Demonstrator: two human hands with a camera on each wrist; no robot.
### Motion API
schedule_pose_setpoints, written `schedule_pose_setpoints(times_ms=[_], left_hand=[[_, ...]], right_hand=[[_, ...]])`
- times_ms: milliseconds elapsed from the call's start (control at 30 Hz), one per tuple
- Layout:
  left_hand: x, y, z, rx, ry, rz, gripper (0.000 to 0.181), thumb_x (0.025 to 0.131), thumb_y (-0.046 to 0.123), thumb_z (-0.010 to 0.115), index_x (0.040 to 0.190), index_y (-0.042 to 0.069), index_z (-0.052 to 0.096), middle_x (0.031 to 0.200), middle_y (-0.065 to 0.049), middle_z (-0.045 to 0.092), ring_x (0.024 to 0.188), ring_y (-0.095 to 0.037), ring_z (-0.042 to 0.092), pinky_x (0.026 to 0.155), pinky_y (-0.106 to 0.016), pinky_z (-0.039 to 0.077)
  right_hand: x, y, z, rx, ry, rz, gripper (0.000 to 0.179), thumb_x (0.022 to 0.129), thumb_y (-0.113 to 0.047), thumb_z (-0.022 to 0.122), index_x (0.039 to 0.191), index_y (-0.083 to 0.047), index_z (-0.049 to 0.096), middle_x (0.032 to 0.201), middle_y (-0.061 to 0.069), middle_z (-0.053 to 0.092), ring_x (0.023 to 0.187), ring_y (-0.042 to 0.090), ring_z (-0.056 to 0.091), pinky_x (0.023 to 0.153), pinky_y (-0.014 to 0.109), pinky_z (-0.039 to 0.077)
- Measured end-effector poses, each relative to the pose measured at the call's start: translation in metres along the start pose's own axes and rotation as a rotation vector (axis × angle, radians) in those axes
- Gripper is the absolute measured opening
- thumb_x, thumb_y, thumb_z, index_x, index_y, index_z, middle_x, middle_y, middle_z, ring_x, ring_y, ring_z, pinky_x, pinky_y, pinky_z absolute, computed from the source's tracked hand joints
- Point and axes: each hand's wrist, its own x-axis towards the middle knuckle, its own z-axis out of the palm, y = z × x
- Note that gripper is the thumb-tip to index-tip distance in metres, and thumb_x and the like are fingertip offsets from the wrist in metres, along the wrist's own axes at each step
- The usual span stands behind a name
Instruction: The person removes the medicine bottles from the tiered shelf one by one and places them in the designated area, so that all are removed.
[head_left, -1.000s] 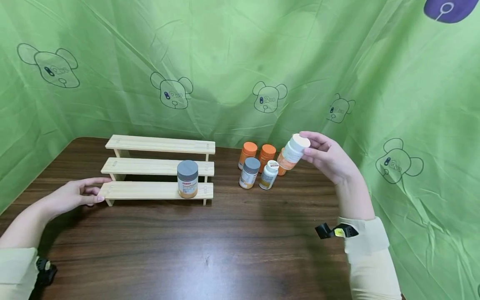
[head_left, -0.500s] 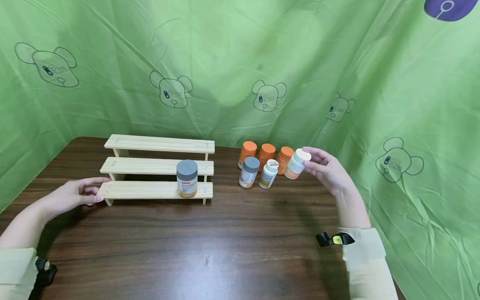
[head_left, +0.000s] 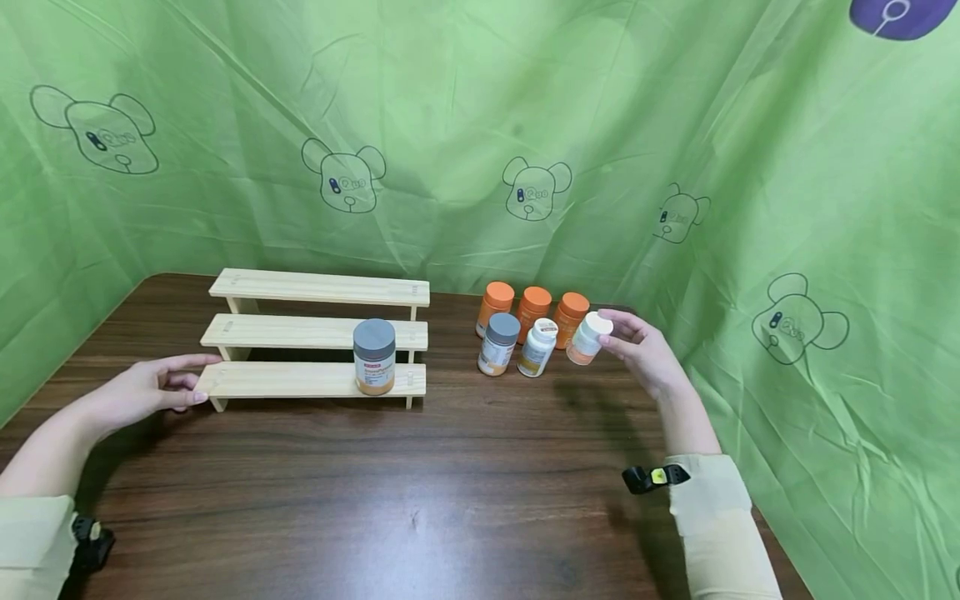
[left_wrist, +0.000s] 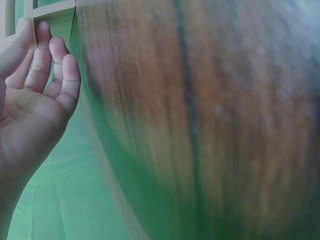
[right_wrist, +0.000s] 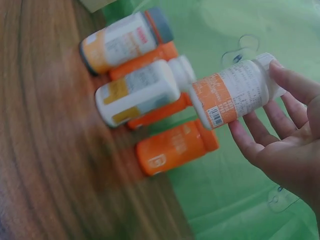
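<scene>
My left hand [head_left: 138, 392] pinches the left end of the lowest step of a three-tier wooden display rack [head_left: 285, 379]; thumb and forefinger meet its edge in the left wrist view. On that step, toward the right, stands a grey-lidded supplement jar [head_left: 374, 358]. My right hand [head_left: 647, 352] holds a white pill bottle [right_wrist: 232, 92] with an orange-banded label by its cap. It tilts in the air, cap toward the palm. Beside it on the table are a white bottle [head_left: 537, 348], a smaller grey-capped bottle [head_left: 497, 345] and orange bottles [right_wrist: 175, 147] behind.
The dark wood table [head_left: 390, 500] stretches in front of the rack and bottles. A green curtain [head_left: 450, 100] with bear-face drawings hangs close behind the table and along its sides.
My right hand has lowered the white pill bottle from over the orange bottles, bringing it down toward the table at their right. The left hand and rack look unmoved.
</scene>
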Motion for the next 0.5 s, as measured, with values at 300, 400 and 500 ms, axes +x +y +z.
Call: schedule_pose_setpoints(times_ms=[300, 400, 500], left_hand=[[0.002, -0.001, -0.001, 0.005, 0.001, 0.002, 0.054, 0.089, 0.010, 0.064, 0.139, 0.012, 0.043, 0.094, 0.002, 0.069, 0.076, -0.007, 0.061, 0.063, -0.025, 0.046], [0.001, -0.001, 0.000, -0.001, 0.002, 0.009, 0.053, 0.089, 0.009, 0.064, 0.138, 0.011, 0.043, 0.093, 0.003, 0.069, 0.076, -0.007, 0.061, 0.062, -0.025, 0.047], [0.001, 0.000, 0.000, -0.001, 0.003, 0.014, 0.053, 0.089, 0.009, 0.064, 0.138, 0.011, 0.044, 0.092, 0.003, 0.068, 0.075, -0.007, 0.061, 0.062, -0.026, 0.047]], right_hand=[[0.008, 0.037, -0.013, -0.028, 0.079, 0.030, 0.043, 0.087, -0.002, 0.065, 0.129, -0.009, 0.055, 0.114, -0.005, 0.061, 0.106, 0.008, 0.056, 0.087, 0.022, 0.048], [0.010, 0.047, -0.014, -0.021, 0.104, 0.033, 0.043, 0.087, -0.002, 0.065, 0.128, -0.009, 0.055, 0.113, -0.005, 0.061, 0.104, 0.007, 0.057, 0.086, 0.021, 0.049], [0.013, 0.056, -0.013, -0.024, 0.127, 0.054, 0.044, 0.087, -0.004, 0.066, 0.129, -0.009, 0.055, 0.112, -0.005, 0.060, 0.103, 0.007, 0.057, 0.085, 0.021, 0.049]])
